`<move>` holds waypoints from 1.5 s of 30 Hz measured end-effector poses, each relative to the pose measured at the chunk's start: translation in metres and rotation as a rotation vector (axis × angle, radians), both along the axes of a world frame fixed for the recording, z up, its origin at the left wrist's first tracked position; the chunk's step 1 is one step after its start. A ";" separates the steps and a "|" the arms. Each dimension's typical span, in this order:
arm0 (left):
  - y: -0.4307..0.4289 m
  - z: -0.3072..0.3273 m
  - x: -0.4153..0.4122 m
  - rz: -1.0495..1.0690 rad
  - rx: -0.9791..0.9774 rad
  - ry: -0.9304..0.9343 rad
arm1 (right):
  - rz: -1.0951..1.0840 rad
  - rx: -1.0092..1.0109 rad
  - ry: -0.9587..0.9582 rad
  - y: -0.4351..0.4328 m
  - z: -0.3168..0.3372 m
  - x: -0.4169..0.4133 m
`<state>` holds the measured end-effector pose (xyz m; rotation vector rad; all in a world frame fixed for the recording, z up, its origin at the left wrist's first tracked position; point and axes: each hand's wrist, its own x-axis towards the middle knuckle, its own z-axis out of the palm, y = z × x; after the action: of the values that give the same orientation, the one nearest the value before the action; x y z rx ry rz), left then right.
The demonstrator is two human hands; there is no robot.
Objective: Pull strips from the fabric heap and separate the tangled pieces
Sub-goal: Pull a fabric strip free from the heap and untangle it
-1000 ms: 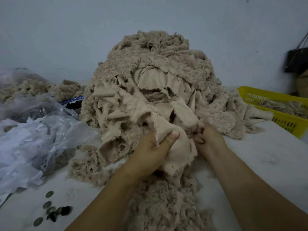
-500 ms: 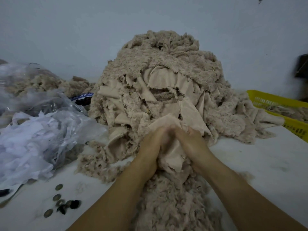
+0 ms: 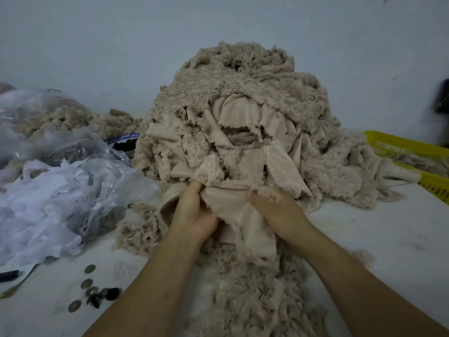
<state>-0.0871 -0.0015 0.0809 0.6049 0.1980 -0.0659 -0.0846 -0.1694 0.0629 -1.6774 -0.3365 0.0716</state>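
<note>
Head view: left hand (image 3: 194,215), right hand (image 3: 277,207) both pinching one beige strip (image 3: 230,204); one fabric heap (image 3: 243,100).

The fingertips of the left hand (image 3: 194,215) and the right hand (image 3: 274,207) are buried in the folds of the beige strip (image 3: 233,205) they grip, so how far they reach into the fabric heap (image 3: 243,105) cannot be told. The yellow basket (image 3: 398,147) and a dark, blurred object (image 3: 442,96) above it are cut off by the right edge, the clear plastic bags (image 3: 73,166) by the left, and bags and heap cover most of a blue-rimmed dish (image 3: 124,139). The small round pieces (image 3: 87,283) on the table (image 3: 364,239) are too small to tell as coins or buttons.
</note>
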 end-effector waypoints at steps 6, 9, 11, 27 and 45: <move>-0.008 0.001 -0.008 -0.207 0.050 -0.135 | -0.034 0.253 0.170 -0.001 0.003 0.010; -0.013 0.000 -0.007 -0.187 0.262 -0.104 | -0.038 0.185 0.135 -0.002 0.003 0.009; -0.014 -0.001 -0.005 -0.139 0.305 -0.034 | -0.034 0.123 0.088 -0.002 0.003 0.007; -0.004 -0.003 0.002 -0.015 0.216 -0.134 | -0.115 0.430 0.197 -0.014 0.017 0.006; -0.016 0.008 -0.013 -0.073 0.326 -0.211 | 0.158 0.198 0.059 -0.003 0.011 -0.002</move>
<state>-0.1001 -0.0170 0.0887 0.9390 -0.0201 -0.0399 -0.0870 -0.1720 0.0737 -1.4478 -0.4177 0.1984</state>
